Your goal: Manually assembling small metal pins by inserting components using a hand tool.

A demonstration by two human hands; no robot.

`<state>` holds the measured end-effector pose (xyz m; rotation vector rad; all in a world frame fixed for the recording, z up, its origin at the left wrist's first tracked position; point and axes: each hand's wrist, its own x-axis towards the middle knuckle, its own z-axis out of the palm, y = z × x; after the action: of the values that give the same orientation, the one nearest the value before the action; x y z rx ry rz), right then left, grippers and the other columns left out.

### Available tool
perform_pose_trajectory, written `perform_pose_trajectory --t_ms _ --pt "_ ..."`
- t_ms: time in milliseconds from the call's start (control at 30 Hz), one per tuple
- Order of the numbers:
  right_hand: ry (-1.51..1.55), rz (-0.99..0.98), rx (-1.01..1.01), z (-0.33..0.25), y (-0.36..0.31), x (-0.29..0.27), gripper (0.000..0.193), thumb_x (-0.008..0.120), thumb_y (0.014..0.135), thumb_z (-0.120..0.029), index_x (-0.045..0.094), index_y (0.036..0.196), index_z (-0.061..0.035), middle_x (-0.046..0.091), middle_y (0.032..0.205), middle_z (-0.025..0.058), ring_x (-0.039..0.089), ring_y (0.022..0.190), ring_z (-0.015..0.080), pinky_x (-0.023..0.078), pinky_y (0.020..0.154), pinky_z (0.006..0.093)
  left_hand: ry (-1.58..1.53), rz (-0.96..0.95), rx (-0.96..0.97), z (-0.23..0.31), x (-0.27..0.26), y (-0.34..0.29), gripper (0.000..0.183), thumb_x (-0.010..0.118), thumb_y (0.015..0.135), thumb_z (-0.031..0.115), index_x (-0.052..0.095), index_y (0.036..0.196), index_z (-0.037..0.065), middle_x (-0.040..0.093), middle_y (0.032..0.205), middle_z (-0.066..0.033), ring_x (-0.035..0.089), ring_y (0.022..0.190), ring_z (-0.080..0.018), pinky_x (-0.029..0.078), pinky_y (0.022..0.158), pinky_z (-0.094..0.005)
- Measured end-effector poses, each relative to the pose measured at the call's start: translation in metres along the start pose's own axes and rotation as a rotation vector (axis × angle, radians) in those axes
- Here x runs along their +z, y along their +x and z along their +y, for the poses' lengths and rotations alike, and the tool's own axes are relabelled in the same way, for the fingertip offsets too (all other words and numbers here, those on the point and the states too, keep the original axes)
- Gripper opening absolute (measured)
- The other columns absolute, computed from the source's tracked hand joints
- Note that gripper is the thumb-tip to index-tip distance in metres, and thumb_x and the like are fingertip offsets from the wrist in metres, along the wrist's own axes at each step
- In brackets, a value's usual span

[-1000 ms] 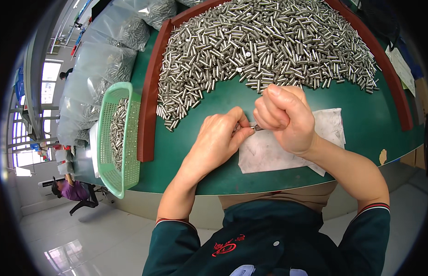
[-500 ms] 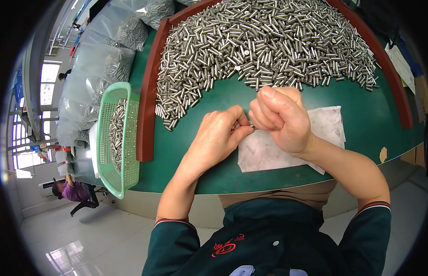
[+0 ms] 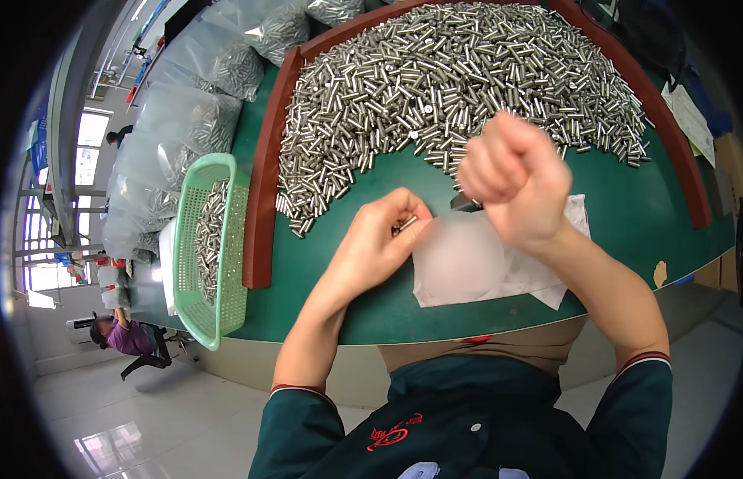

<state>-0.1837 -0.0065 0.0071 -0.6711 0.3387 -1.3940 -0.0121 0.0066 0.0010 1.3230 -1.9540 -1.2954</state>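
My left hand (image 3: pixel 379 239) is closed around a few short metal pins (image 3: pixel 405 225), whose ends show between thumb and fingers. To its right, my right hand (image 3: pixel 519 180) is raised in a fist, smeared by motion. A small dark piece sticks out under its fingers, too blurred to name. Beneath the right hand lies a smudged white cloth or paper sheet (image 3: pixel 539 275) on the green tabletop (image 3: pixel 363 315); a pale blurred patch covers part of it. Beyond both hands spreads a large heap of shiny metal pins (image 3: pixel 467 80).
Red-brown bars (image 3: pixel 266 215) frame the heap left, right and behind. Left of them stands a light green plastic basket (image 3: pixel 233 279) part-filled with pins. Clear bags (image 3: pixel 168 120) of pins line the far left. A person in purple (image 3: pixel 132 337) sits in the left background.
My right hand has moved up and to the right, away from my left hand, which stays nearly in place with pins in it. The view has shifted slightly.
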Motion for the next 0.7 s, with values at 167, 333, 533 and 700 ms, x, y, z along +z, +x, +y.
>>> perform_pose_trajectory --t_ms 167,333,533,700 --pt "-0.026 0.059 -0.074 -0.023 0.009 -0.005 0.042 0.03 0.088 -0.023 0.024 0.048 -0.015 0.02 0.041 -0.0037 0.014 0.038 0.0078 0.016 0.039 0.0238 -1.137 -0.293 -0.113 -0.016 -0.018 0.011 0.018 0.05 0.087 0.022 0.047 0.085 0.004 0.037 0.064 0.0009 0.028 0.054 -0.0043 0.024 0.046 -0.0168" --pt "-0.007 0.095 -0.08 -0.025 0.01 -0.006 0.041 0.031 0.087 -0.022 0.024 0.047 -0.0141 0.021 0.04 -0.0028 0.014 0.037 0.0077 0.015 0.038 0.0245 -1.224 -0.082 -0.195 -0.01 -0.015 0.019 0.016 0.046 0.089 0.018 0.049 0.091 0.002 0.037 0.066 0.001 0.031 0.056 -0.0053 0.028 0.046 -0.0171" --pt "0.014 0.081 -0.08 -0.025 0.01 -0.008 0.042 0.033 0.088 -0.021 0.025 0.048 -0.0135 0.023 0.04 -0.0027 0.015 0.037 0.0072 0.015 0.037 0.0238 -0.148 0.279 0.052 -0.014 -0.005 0.045 0.02 0.055 0.083 0.018 0.056 0.077 -0.001 0.038 0.052 0.003 0.035 0.047 -0.0065 0.031 0.045 -0.0232" --pt "0.011 0.104 -0.078 -0.024 0.01 -0.007 0.042 0.033 0.088 -0.021 0.024 0.047 -0.0133 0.023 0.04 -0.0024 0.015 0.037 0.0071 0.015 0.037 0.0236 0.465 0.348 0.202 -0.012 0.006 0.046 0.011 0.065 0.07 0.01 0.058 0.076 0.003 0.039 0.046 -0.0051 0.037 0.04 -0.0166 0.033 0.042 -0.0298"
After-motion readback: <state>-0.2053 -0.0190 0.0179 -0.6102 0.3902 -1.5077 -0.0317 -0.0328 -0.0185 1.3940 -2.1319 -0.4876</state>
